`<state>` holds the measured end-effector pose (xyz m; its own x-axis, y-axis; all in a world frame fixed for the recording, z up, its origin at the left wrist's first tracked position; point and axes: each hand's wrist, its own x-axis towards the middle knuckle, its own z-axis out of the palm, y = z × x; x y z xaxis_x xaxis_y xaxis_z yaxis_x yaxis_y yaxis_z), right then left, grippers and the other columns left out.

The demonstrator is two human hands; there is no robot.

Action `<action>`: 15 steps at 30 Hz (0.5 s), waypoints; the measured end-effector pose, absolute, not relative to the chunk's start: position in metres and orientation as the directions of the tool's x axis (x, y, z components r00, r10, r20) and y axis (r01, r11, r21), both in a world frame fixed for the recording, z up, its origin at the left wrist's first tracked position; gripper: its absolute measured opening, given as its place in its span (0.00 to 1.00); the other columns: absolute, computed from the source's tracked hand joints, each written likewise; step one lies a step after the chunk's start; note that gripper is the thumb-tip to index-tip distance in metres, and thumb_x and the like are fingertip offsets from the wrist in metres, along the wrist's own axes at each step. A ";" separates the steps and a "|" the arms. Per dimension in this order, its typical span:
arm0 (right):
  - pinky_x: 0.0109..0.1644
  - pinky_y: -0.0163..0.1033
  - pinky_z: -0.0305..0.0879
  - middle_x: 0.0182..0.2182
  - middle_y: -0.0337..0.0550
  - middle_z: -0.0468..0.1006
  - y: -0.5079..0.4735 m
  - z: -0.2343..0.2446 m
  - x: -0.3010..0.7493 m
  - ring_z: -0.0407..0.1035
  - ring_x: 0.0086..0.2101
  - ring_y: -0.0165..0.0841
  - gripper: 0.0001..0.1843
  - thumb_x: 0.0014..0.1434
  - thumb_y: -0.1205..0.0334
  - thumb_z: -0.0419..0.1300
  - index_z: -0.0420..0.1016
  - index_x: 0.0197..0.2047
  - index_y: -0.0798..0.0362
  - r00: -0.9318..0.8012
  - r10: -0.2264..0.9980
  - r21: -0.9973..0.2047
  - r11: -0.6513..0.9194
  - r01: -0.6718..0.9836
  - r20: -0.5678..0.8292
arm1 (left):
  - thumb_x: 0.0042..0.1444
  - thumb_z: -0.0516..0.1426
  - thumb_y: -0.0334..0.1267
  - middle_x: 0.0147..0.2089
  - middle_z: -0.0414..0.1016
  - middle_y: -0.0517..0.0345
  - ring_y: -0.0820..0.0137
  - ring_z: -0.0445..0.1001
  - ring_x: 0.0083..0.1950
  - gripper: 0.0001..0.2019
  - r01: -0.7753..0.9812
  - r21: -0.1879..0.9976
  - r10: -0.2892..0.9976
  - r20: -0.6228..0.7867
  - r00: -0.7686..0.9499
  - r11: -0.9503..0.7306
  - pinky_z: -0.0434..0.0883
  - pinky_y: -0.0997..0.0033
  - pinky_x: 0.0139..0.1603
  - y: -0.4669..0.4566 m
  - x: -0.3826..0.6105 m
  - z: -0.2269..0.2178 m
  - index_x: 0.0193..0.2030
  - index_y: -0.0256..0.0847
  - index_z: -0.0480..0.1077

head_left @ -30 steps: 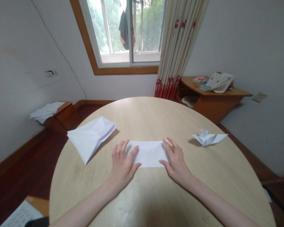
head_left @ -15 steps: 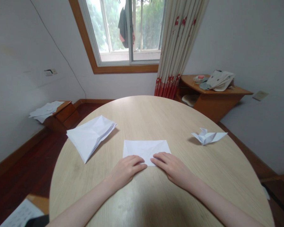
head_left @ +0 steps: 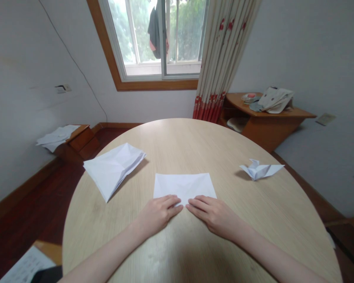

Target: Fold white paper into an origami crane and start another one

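Sheet [head_left: 181, 183], white, flat on round table [head_left: 177, 145], near edge under left hand [head_left: 162, 210] and right hand [head_left: 214, 212], each laid low with fingers close together, the two sets of fingertips a small gap apart; whether clamped on it or merely pressing down, cannot tell from above. Off to the left, folded paper [head_left: 113, 169], white, layered; well off to the right, paper bird [head_left: 259, 171], white.
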<state>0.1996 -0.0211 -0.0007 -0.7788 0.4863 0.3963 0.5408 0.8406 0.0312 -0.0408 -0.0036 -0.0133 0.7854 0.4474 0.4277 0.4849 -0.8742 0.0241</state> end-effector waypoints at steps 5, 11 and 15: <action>0.36 0.41 0.74 0.43 0.52 0.79 -0.021 -0.002 0.202 0.72 0.40 0.38 0.19 0.60 0.76 0.47 0.74 0.49 0.58 -0.782 0.510 0.022 0.833 0.553 0.360 | 0.69 0.45 0.34 0.48 0.78 0.52 0.65 0.77 0.49 0.16 0.489 0.072 0.472 0.414 0.778 -0.869 0.76 0.65 0.48 -0.001 -0.043 -0.013 0.46 0.39 0.75; 0.41 0.43 0.75 0.48 0.49 0.78 -0.018 -0.005 0.209 0.72 0.44 0.39 0.25 0.55 0.79 0.48 0.74 0.51 0.55 -0.764 0.562 -0.047 0.814 0.579 0.317 | 0.66 0.48 0.32 0.51 0.78 0.55 0.64 0.75 0.52 0.15 0.455 0.214 0.501 0.286 0.817 -0.864 0.74 0.64 0.52 0.006 -0.057 0.006 0.44 0.41 0.77; 0.47 0.43 0.74 0.50 0.47 0.78 -0.014 -0.007 0.214 0.71 0.49 0.38 0.25 0.58 0.78 0.47 0.74 0.53 0.53 -0.706 0.623 -0.149 0.776 0.613 0.336 | 0.63 0.48 0.28 0.51 0.77 0.54 0.62 0.74 0.52 0.16 0.468 0.253 0.523 0.234 0.820 -0.847 0.73 0.62 0.51 0.010 -0.069 0.016 0.44 0.40 0.77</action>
